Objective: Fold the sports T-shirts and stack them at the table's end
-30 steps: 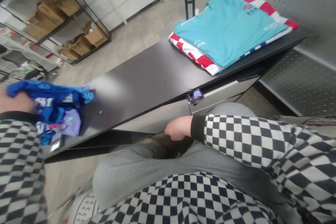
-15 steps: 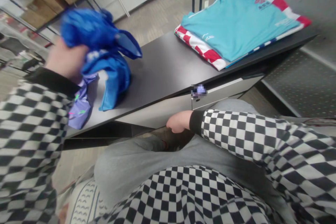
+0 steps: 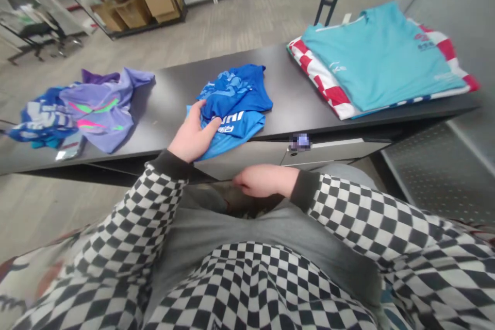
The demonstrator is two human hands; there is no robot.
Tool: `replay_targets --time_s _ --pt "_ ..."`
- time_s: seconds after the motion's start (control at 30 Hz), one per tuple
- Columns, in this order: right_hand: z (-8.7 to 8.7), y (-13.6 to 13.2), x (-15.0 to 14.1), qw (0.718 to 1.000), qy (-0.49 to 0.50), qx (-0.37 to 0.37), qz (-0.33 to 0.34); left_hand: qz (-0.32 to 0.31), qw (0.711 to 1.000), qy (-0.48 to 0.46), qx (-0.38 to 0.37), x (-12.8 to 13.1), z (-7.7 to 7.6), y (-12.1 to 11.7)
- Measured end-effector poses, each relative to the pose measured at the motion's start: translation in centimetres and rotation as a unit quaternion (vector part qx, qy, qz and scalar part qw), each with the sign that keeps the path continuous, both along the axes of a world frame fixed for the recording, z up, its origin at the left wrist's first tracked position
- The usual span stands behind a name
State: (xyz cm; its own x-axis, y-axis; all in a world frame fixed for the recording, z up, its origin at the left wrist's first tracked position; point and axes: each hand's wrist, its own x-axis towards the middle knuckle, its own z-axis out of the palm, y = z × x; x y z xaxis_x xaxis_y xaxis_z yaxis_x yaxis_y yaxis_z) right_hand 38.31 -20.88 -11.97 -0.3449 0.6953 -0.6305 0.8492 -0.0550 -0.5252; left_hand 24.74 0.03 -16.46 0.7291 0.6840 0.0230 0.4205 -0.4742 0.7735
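Observation:
A crumpled blue shirt (image 3: 235, 94) with white lettering lies on the dark tabletop, its lighter blue lower part reaching the front edge. My left hand (image 3: 194, 136) is closed on the shirt's left side, thumb over the fabric; some of its fingers are hidden. Over my lap, just in front of the drawer fronts, my right hand (image 3: 261, 179) hangs with its fingers curled together and nothing visible in them. Further right, a light-blue shirt (image 3: 386, 62) lies flat on a folded red-and-white checkered shirt (image 3: 338, 100).
On the table's left are a purple garment (image 3: 102, 105) and a blue-and-white garment (image 3: 46, 116), both rumpled. Below the tabletop (image 3: 170, 98) are pale drawer fronts (image 3: 332, 152). A perforated metal panel (image 3: 441, 180) stands at right. Behind is a shelf with cardboard boxes (image 3: 133, 10).
My left hand has brought the blue shirt down and rightward from above the table's left side onto its middle. The purple garment is now uncovered. My right hand has hardly moved.

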Motion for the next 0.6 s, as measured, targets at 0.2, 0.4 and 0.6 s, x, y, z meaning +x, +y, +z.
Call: replay_targets --time_s 0.2,0.4,0.6 --pt "3.3 -0.7 -0.2 0.953 0.106 0.266 -0.101 0.105 0.993 -0.039 0.028 -3.4 0.8 -1.9" --pt "2.8 -2.1 -0.9 0.956 0.103 0.252 -0.107 0.248 0.961 0.024 0.119 -7.9 -0.1 11.4" --pt "-0.1 -2.4 -2.5 0.979 0.119 0.16 -0.044 0.315 0.928 0.2 0.003 -11.1 -1.5 22.6"
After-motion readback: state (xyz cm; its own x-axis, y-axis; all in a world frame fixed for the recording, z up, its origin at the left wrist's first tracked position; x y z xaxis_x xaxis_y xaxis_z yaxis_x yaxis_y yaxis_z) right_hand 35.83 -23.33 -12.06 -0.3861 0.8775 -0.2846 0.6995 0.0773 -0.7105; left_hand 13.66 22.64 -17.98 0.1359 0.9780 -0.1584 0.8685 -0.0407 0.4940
